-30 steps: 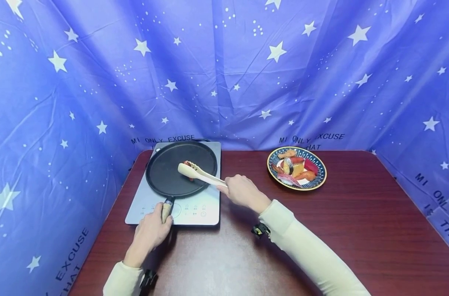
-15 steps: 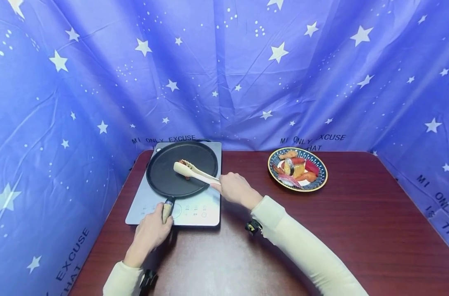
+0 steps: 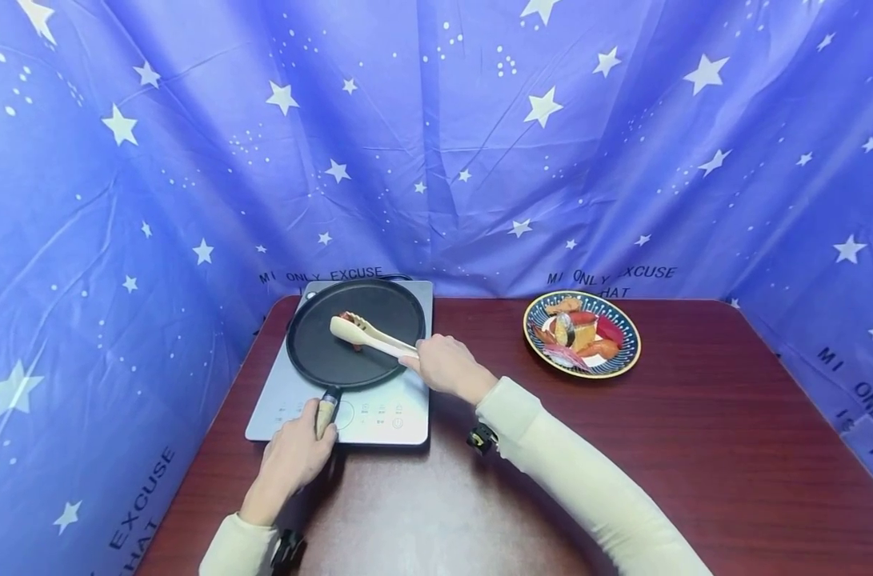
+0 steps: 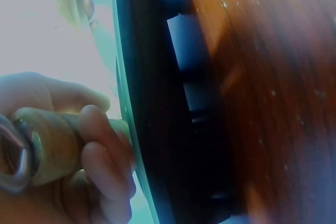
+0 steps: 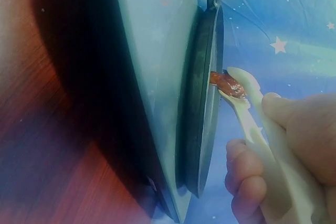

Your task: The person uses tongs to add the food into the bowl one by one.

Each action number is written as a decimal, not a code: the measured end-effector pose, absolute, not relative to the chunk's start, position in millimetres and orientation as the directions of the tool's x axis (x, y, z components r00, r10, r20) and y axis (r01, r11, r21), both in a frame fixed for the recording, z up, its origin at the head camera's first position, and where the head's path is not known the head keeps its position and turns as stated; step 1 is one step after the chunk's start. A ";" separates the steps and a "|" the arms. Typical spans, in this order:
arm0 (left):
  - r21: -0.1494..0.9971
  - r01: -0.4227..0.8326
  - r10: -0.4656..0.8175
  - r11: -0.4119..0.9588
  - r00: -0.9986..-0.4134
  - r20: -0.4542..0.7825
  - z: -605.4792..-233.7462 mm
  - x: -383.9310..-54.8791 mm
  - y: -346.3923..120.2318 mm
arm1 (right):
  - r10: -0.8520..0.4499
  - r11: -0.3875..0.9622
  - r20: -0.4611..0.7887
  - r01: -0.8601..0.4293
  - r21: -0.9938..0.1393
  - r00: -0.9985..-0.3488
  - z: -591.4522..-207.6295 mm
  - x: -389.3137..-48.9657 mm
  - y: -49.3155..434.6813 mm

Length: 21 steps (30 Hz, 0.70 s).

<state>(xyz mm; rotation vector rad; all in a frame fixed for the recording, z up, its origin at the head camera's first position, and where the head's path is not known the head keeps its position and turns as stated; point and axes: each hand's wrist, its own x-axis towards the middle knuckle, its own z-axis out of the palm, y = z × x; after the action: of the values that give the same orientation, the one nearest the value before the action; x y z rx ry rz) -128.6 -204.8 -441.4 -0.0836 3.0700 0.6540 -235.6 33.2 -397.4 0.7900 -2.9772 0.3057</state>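
A flat black frying pan [image 3: 321, 344] rests on a silver induction cooktop [image 3: 270, 412] at the left of the table. My left hand [image 3: 295, 452] grips the pan's handle [image 4: 52, 145], fingers curled round it in the left wrist view. In my right hand [image 3: 450, 366] is a pair of cream tongs [image 3: 374, 340], squeezed between thumb and fingers. A glossy reddish-brown piece of food [image 5: 228, 84] sits between the tong tips, over the pan. The tongs partly cover it in the head view; its exact kind cannot be told.
To the right stands a blue patterned plate [image 3: 628, 348] with a yellow rim, bearing several sushi-like food pieces [image 3: 576, 330]. A star-printed blue curtain [image 3: 472, 224] surrounds the dark red wooden table [image 3: 702, 416] at the back and sides.
My right hand has moved left over the pan, carrying the tongs and the food piece along. My left hand keeps its grip on the handle.
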 end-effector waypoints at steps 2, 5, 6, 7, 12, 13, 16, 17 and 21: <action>0.407 -0.051 -0.051 0.912 -0.999 -0.010 -442.8 -128.6 -204.3 | -0.484 0.852 0.087 -0.492 -0.181 -0.871 -396.8 -236.6 31.3; 0.407 -0.046 -0.048 0.912 -0.999 -0.004 -443.5 -129.1 -203.7 | -0.479 0.856 0.065 -0.482 -0.187 -0.875 -395.8 -238.3 28.2; 0.407 -0.045 -0.047 0.912 -0.999 -0.005 -443.5 -129.2 -203.5 | -0.478 0.858 0.058 -0.480 -0.185 -0.877 -395.9 -238.8 27.2; 0.407 -0.045 -0.046 0.913 -0.999 -0.006 -443.4 -129.4 -203.4 | -0.475 0.858 0.053 -0.476 -0.191 -0.878 -396.0 -239.3 26.4; 0.404 -0.041 -0.037 0.914 -0.999 -0.016 -442.2 -129.9 -202.9 | -0.467 0.866 0.028 -0.464 -0.187 -0.884 -399.1 -242.3 22.8; 0.402 -0.042 -0.037 0.915 -0.999 -0.018 -442.0 -129.9 -202.9 | -0.468 0.866 0.027 -0.464 -0.186 -0.883 -399.7 -243.0 22.0; 0.398 -0.048 -0.041 0.916 -0.999 -0.025 -441.8 -129.7 -203.5 | -0.470 0.867 0.020 -0.466 -0.178 -0.883 -400.5 -245.3 19.0; 0.398 -0.049 -0.042 0.916 -0.999 -0.028 -441.6 -129.9 -203.6 | -0.472 0.867 0.019 -0.467 -0.175 -0.882 -400.3 -246.3 17.8; 0.398 -0.054 -0.048 0.916 -0.999 -0.025 -441.6 -130.3 -204.5 | -0.474 0.867 0.016 -0.470 -0.168 -0.880 -398.7 -250.5 12.7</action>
<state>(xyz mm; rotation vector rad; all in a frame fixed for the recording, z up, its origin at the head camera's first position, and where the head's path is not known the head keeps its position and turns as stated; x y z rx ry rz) -130.3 -204.5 -441.6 -0.0815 3.0602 0.6359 -250.5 12.7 -398.7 0.7738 -3.0603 0.2654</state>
